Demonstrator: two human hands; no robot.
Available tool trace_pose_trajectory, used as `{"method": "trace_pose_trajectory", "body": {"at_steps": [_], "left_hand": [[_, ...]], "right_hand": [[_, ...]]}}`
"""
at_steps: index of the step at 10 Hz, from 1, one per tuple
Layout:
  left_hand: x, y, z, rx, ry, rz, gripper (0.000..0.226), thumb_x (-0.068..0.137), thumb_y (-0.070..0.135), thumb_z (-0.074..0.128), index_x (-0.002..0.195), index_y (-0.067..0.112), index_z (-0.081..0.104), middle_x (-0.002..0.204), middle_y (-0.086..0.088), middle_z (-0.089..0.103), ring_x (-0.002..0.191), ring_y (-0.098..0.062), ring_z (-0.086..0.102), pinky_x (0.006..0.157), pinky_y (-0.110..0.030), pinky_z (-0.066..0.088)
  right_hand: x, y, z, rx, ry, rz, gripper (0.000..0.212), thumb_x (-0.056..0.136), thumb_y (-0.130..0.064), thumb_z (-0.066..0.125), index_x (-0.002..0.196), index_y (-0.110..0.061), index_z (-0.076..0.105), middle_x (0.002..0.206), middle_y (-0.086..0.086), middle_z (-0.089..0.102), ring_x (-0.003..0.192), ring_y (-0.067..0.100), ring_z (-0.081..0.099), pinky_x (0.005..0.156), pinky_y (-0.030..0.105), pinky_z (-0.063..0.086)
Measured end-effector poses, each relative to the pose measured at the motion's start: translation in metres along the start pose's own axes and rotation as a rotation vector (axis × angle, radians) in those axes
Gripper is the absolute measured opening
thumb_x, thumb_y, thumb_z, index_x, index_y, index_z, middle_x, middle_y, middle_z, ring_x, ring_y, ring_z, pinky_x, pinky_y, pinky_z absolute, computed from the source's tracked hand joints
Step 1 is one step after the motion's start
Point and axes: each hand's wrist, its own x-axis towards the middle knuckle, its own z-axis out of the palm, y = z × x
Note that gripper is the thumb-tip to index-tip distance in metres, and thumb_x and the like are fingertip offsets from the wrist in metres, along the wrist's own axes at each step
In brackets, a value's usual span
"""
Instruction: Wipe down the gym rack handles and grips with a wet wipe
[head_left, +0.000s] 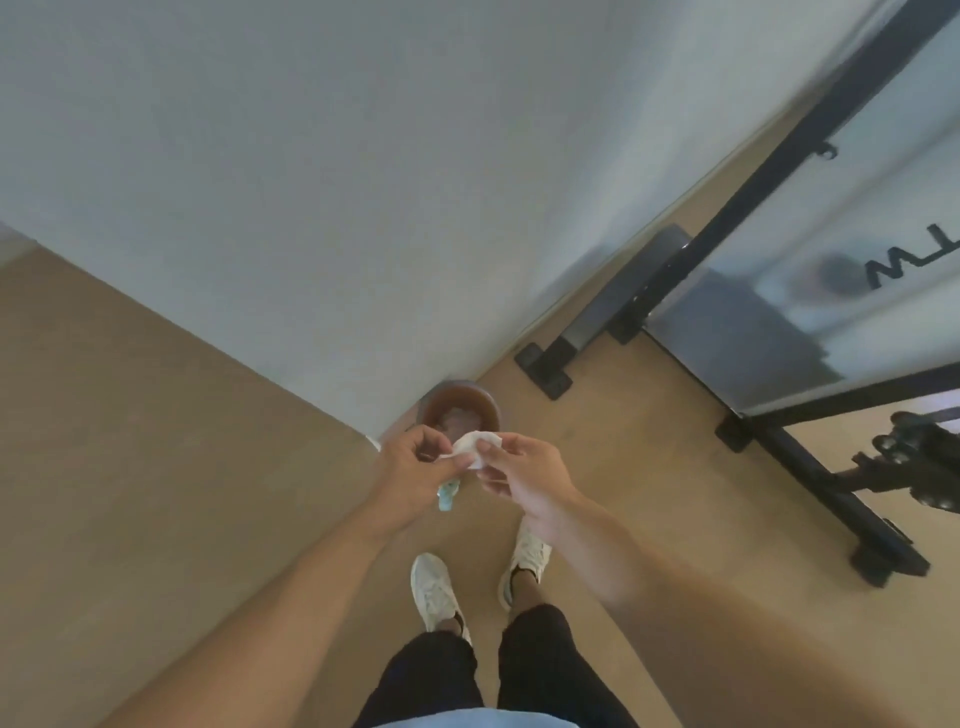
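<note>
One wet wipe (474, 447), white and crumpled into a small wad, is held between two hands out in front of the person, directly above one round brown bin (459, 411) that stands on the floor (156, 415) at the outer corner of the white wall (363, 182). The left hand (415, 470) has its fingers curled in, thumb and forefinger pinching the wipe's left edge; a pale green packet (448, 494) pokes down from under the same palm, gripped by the lower fingers. The right hand (524, 480) pinches the wipe's right edge with thumb and forefinger, its other fingers loosely curled beneath. The two hands are close together, joined only by the wipe, both forearms reaching forward from the lower corners of the view.

The wad's long axis runs roughly from one hand to the other, tilted slightly up toward the right; it is too crumpled to say which way it faces.

Two white sneakers (435, 592) stand on the tan floor below the hands, beneath dark trousers. To the right, one black gym rack (810, 467) stands with its base feet on the floor near the wall's foot, framing a frosted panel (831, 260) with dark lettering. A black knobbed attachment (919, 462) sits at its right edge, blurred.
</note>
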Motion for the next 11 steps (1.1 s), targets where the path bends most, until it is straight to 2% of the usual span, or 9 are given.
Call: {"method": "trace_pose_trajectory", "body": {"at_steps": [1,2,3,4,5,6,7,9,11], "left_hand": [[0.021,-0.016,0.009,-0.019,0.085,-0.09,0.014,0.079,0.015,0.082,0.079,0.018,0.069,0.079,-0.005,0.069,0.065,-0.015,0.059,0.07,-0.033,0.049],[0.045,-0.037,0.02,0.024,0.125,-0.16,0.019,0.085,0.01,0.076,0.077,0.027,0.073,0.079,0.002,0.074,0.067,-0.014,0.066,0.072,-0.033,0.053],[0.073,-0.065,0.031,0.083,0.177,-0.229,0.013,0.086,0.023,0.075,0.081,0.035,0.073,0.084,0.007,0.076,0.084,-0.018,0.074,0.077,-0.036,0.057],[0.099,-0.089,0.045,0.174,0.165,-0.267,0.008,0.087,0.027,0.074,0.093,0.032,0.071,0.094,0.007,0.075,0.088,-0.01,0.072,0.08,-0.026,0.055],[0.121,-0.108,0.051,0.241,0.15,-0.261,0.012,0.09,0.026,0.072,0.101,0.028,0.07,0.095,0.011,0.071,0.082,0.007,0.063,0.065,-0.004,0.042],[0.145,-0.127,0.053,0.283,0.156,-0.262,0.013,0.091,0.028,0.07,0.104,0.029,0.07,0.095,0.015,0.068,0.081,0.014,0.056,0.062,-0.002,0.036],[0.164,-0.148,0.053,0.308,0.159,-0.284,0.014,0.093,0.031,0.067,0.107,0.03,0.07,0.095,0.017,0.066,0.081,0.016,0.054,0.065,-0.004,0.035],[0.18,-0.182,0.051,0.297,0.126,-0.323,0.02,0.092,0.029,0.069,0.112,0.027,0.069,0.101,0.02,0.068,0.085,0.016,0.057,0.067,-0.004,0.038],[0.183,-0.183,0.048,0.274,0.131,-0.332,0.019,0.094,0.032,0.066,0.113,0.028,0.068,0.093,0.027,0.061,0.084,0.019,0.051,0.066,-0.003,0.037]], "right_hand": [[0.04,0.014,-0.004,-0.015,0.023,0.073,0.013,0.095,-0.017,0.067,0.105,-0.011,0.073,0.079,0.005,0.073,0.071,0.017,0.064,0.08,0.035,0.058],[0.076,0.028,-0.01,-0.001,0.052,0.159,0.01,0.096,-0.015,0.065,0.103,-0.011,0.07,0.08,0.01,0.072,0.07,0.019,0.063,0.08,0.037,0.059],[0.127,0.047,-0.015,-0.011,0.13,0.198,0.005,0.095,-0.015,0.065,0.099,-0.013,0.067,0.088,0.013,0.075,0.069,0.018,0.066,0.074,0.035,0.061],[0.181,0.07,-0.022,0.011,0.217,0.249,0.003,0.097,-0.01,0.061,0.097,-0.012,0.063,0.09,0.014,0.074,0.065,0.018,0.064,0.066,0.031,0.06],[0.232,0.094,-0.025,0.035,0.268,0.305,0.01,0.096,-0.004,0.056,0.094,-0.013,0.059,0.085,0.013,0.07,0.059,0.018,0.062,0.057,0.028,0.056],[0.277,0.115,-0.022,0.047,0.276,0.357,0.015,0.091,0.001,0.056,0.099,-0.012,0.059,0.088,0.015,0.071,0.056,0.018,0.061,0.053,0.026,0.054],[0.312,0.133,-0.014,0.072,0.292,0.37,0.015,0.091,0.002,0.057,0.095,-0.013,0.059,0.092,0.016,0.072,0.058,0.017,0.061,0.054,0.025,0.053],[0.358,0.153,0.003,0.132,0.214,0.398,0.028,0.095,-0.011,0.061,0.123,-0.011,0.06,0.091,0.005,0.069,0.069,0.019,0.069,0.071,0.033,0.06],[0.363,0.168,-0.002,0.032,0.179,0.424,0.039,0.102,-0.023,0.052,0.14,-0.014,0.053,0.09,-0.002,0.06,0.081,0.019,0.069,0.071,0.034,0.06]]}}
